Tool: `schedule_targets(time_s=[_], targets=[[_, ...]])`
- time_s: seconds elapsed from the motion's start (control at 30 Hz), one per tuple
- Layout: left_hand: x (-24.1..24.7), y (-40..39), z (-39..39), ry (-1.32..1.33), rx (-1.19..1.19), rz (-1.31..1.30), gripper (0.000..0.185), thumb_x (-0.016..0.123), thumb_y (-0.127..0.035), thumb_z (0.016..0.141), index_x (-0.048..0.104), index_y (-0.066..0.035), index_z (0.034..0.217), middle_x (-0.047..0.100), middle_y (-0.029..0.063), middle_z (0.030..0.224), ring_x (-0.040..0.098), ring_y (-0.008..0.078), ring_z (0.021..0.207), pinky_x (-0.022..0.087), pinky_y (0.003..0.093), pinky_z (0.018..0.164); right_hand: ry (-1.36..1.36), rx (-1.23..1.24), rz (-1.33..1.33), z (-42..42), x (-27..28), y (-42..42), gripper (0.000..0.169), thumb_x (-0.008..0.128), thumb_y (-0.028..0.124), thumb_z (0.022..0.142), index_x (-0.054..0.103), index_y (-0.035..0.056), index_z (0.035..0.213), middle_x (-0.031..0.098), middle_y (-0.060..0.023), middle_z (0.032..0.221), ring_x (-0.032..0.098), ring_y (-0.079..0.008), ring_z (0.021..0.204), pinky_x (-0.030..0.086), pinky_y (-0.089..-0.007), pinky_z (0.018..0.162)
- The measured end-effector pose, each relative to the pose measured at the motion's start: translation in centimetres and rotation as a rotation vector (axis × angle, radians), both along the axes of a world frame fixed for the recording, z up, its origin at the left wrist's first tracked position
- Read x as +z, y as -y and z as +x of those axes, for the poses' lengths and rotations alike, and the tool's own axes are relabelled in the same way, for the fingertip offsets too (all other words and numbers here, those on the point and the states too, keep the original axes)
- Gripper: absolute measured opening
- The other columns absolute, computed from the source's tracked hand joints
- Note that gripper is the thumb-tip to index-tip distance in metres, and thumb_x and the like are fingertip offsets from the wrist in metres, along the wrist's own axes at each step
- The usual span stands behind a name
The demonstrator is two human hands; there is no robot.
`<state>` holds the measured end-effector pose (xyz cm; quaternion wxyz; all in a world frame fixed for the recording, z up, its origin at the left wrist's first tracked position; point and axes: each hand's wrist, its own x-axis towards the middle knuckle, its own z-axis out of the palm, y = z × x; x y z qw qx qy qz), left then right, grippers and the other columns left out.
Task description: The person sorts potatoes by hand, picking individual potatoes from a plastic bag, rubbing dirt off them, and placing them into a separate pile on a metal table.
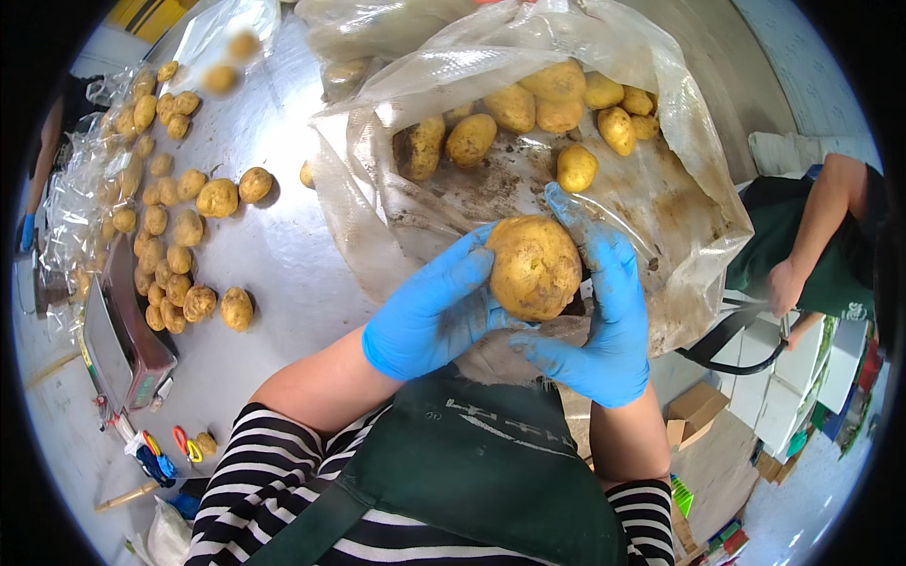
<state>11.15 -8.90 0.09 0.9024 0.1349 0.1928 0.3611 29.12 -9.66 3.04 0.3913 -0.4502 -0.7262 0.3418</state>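
Observation:
A large, round, soil-stained potato (536, 269) is in front of my apron, above the near edge of an opened plastic bag (679, 233). My left hand (432, 311), in a blue nitrile glove, grips it from the left, thumb on its side and fingers beneath. On the other side my right hand (609, 311), also gloved in blue and smeared with dirt, curves around the potato with thumb and fingers spread wide. A dark gap shows between that palm and the potato. Just beyond the right fingertips, a small potato (577, 168) lies in the bag.
More potatoes (509, 107) lie deeper in the bag. On the metal table (297, 283), several loose potatoes (177, 258) spread leftward beside clear plastic packaging (78, 212), a scale (124, 339) and scissors (187, 444). At right, a person (814, 240) grips a black-framed handle (736, 368).

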Motion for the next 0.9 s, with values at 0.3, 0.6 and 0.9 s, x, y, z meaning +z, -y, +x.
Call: schedule_targets(time_s=[0.3,0.6,0.9], targets=[[-0.4,0.7,1.2,-0.249,0.117,0.13,0.075,0.072,-0.031,0.08,0.033,-0.004,0.138,0.045,0.0129,0.136,0.046,0.0254,0.124,0.038,0.039,0.104,-0.87,-0.186,-0.528,0.1,-1.9,1.7,0.05,0.061,0.019,0.089,0.045,0.0,0.133,0.049,-0.0136,0.134,0.048,-0.0214,0.12,0.037,-0.0351,0.102],[1.1,-0.3,0.6,-1.087,0.369,1.26,0.083,0.082,-0.014,0.065,0.04,-0.001,0.135,0.047,0.0147,0.133,0.05,0.0266,0.113,0.041,0.0382,0.097,-1.059,-0.149,-0.751,-0.9,-2.2,2.2,0.078,0.064,0.039,0.085,0.03,-0.004,0.14,0.045,-0.0154,0.135,0.046,-0.0247,0.123,0.036,-0.0378,0.103],[0.8,-0.8,0.8,-0.951,0.333,1.283,0.08,0.082,-0.017,0.066,0.043,0.0,0.134,0.049,0.014,0.132,0.048,0.0278,0.118,0.038,0.0367,0.099,-1.562,-0.117,-0.97,-0.9,-5.0,3.3,0.051,0.047,0.038,0.094,0.043,0.0046,0.132,0.05,-0.0153,0.131,0.05,-0.0297,0.119,0.041,-0.0466,0.102]])
